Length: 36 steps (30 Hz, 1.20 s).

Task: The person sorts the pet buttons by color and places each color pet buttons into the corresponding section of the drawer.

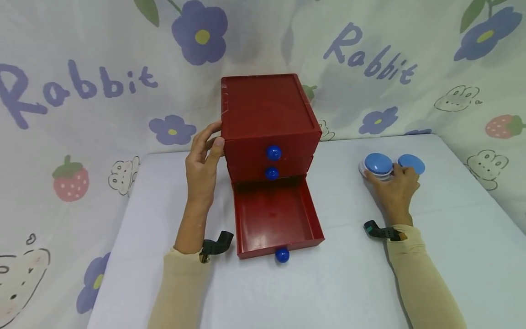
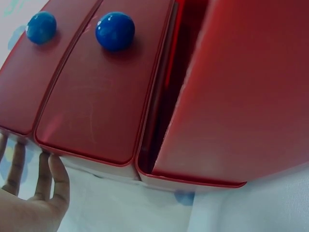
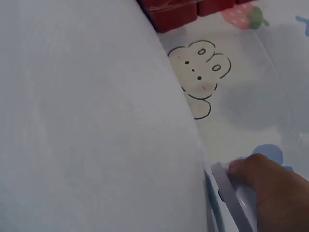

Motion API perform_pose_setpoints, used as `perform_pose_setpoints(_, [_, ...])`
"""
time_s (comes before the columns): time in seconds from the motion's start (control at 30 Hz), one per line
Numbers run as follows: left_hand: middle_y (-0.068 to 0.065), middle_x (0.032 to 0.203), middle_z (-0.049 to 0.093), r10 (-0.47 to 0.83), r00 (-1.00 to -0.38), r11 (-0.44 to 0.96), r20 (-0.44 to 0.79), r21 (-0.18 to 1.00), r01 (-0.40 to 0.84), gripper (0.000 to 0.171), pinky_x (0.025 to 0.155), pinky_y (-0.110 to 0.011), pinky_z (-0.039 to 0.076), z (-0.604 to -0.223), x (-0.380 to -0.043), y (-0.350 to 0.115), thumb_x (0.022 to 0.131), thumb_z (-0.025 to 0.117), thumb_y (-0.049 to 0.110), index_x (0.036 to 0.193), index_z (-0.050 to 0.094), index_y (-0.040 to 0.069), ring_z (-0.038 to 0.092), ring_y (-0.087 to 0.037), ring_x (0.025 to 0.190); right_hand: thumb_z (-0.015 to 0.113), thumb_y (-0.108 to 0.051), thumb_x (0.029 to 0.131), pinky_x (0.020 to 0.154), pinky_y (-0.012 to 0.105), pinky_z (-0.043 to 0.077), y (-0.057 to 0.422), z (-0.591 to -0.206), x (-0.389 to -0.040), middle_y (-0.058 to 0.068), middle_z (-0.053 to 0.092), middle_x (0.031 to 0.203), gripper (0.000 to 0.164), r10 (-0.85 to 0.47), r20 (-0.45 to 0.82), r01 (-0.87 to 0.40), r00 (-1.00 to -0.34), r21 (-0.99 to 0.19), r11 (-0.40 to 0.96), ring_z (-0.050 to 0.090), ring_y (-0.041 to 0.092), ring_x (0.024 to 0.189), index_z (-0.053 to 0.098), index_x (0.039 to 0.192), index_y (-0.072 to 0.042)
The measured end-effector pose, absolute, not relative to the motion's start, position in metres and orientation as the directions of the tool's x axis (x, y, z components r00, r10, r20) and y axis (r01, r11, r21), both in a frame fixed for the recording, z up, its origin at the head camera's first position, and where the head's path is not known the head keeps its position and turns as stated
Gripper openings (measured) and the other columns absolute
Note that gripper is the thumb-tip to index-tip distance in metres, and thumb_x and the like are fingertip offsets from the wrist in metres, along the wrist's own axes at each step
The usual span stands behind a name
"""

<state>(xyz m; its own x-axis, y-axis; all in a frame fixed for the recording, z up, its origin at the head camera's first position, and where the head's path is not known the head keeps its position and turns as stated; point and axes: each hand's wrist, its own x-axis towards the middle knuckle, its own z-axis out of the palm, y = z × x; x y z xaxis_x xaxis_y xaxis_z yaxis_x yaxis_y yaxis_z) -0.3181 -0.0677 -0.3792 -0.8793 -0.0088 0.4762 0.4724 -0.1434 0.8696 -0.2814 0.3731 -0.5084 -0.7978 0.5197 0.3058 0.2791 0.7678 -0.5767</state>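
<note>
A red drawer cabinet [image 1: 269, 107] with blue knobs stands at the middle of the table, its bottom drawer [image 1: 273, 219] pulled out and bare inside. My left hand [image 1: 201, 169] rests its fingertips on the cabinet's left side; the left wrist view shows its fingers [image 2: 44, 176] extended against the wall near the upper drawers. Over on the right, my right hand [image 1: 396, 189] pinches the rim of a round white thing with a domed blue top [image 1: 378, 163]. Just beyond its fingers lies a second blue round thing [image 1: 412, 163], partly hidden. In the right wrist view the thumb [image 3: 248, 169] presses on a pale rim.
A white cloth covers the table [image 1: 345, 283]. Behind it hangs a printed curtain [image 1: 263, 36] with flowers, strawberries and rabbits. The pulled-out drawer's blue knob [image 1: 282, 255] juts toward the front, between the two forearms.
</note>
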Motion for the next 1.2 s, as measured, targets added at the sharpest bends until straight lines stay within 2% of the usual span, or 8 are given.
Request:
perform_pose_setpoints(0.17, [-0.006,0.139,0.052,-0.007,-0.877,-0.149,0.48,0.867,0.476,0.037,0.091,-0.027,0.049,-0.38,-0.318,-0.068,0.101,0.058,0.013,0.138,0.06,0.007,0.052,-0.026,0.117,0.081,-0.044,0.08,0.097,0.058,0.024,0.357,-0.506,-0.278,0.027,0.038,0.122,0.084,0.473,0.356,0.189,-0.806,-0.603,0.775,0.034,0.04,0.117,0.052,0.138,0.01])
perform_pose_setpoints(0.37, [-0.006,0.139,0.052,-0.009,-0.879,-0.149,0.476,0.869,0.472,0.038,0.091,-0.027,0.049,-0.38,-0.318,-0.068,0.101,0.058,0.014,0.138,0.06,0.007,0.052,-0.026,0.116,0.081,-0.044,0.081,0.093,0.054,0.027,0.341,-0.505,-0.271,0.025,0.036,0.123,0.087,0.474,0.311,0.176,-0.824,-0.655,0.735,0.031,0.037,0.117,0.048,0.143,0.008])
perform_pose_setpoints(0.57, [-0.007,0.138,0.052,-0.009,-0.879,-0.155,0.478,0.867,0.473,0.037,0.09,-0.027,0.048,-0.38,-0.317,-0.068,0.101,0.057,0.011,0.138,0.06,0.006,0.052,-0.028,0.115,0.084,-0.04,0.079,0.09,0.053,0.028,0.323,-0.501,-0.255,0.023,0.039,0.116,0.082,0.442,0.341,0.122,-0.83,-0.661,0.74,0.035,0.037,0.112,0.053,0.138,0.008])
perform_pose_setpoints(0.73, [-0.007,0.138,0.052,-0.008,-0.874,-0.153,0.486,0.863,0.482,0.037,0.091,-0.027,0.048,-0.379,-0.318,-0.07,0.101,0.057,0.011,0.138,0.06,0.006,0.052,-0.027,0.115,0.087,-0.034,0.076,0.089,0.053,0.029,0.297,-0.492,-0.243,0.021,0.046,0.108,0.074,0.377,0.433,0.003,-0.819,-0.654,0.757,0.04,0.036,0.108,0.06,0.131,0.008])
perform_pose_setpoints(0.9, [-0.006,0.139,0.052,-0.018,-0.877,-0.151,0.48,0.866,0.477,0.037,0.091,-0.027,0.048,-0.379,-0.318,-0.072,0.101,0.058,0.013,0.138,0.06,0.007,0.051,-0.03,0.117,0.089,-0.031,0.072,0.083,0.048,0.033,0.274,-0.487,-0.237,0.018,0.051,0.106,0.067,0.287,0.489,-0.111,-0.824,-0.635,0.764,0.045,0.033,0.107,0.065,0.125,0.004])
perform_pose_setpoints(1.03, [-0.006,0.139,0.052,-0.012,-0.881,-0.161,0.473,0.868,0.469,0.038,0.091,-0.027,0.048,-0.38,-0.318,-0.071,0.101,0.058,0.013,0.138,0.06,0.007,0.05,-0.032,0.118,0.09,-0.031,0.072,0.082,0.046,0.036,0.261,-0.484,-0.23,0.015,0.052,0.11,0.067,0.265,0.462,-0.114,-0.847,-0.643,0.757,0.047,0.031,0.11,0.066,0.126,0.001])
perform_pose_setpoints(1.2, [-0.006,0.138,0.052,-0.005,-0.879,-0.165,0.476,0.867,0.47,0.037,0.092,-0.027,0.048,-0.38,-0.319,-0.069,0.101,0.058,0.012,0.137,0.06,0.007,0.052,-0.028,0.116,0.09,-0.031,0.071,0.084,0.048,0.04,0.249,-0.474,-0.222,0.013,0.052,0.113,0.069,0.259,0.437,-0.108,-0.861,-0.656,0.747,0.047,0.03,0.114,0.065,0.128,-0.001])
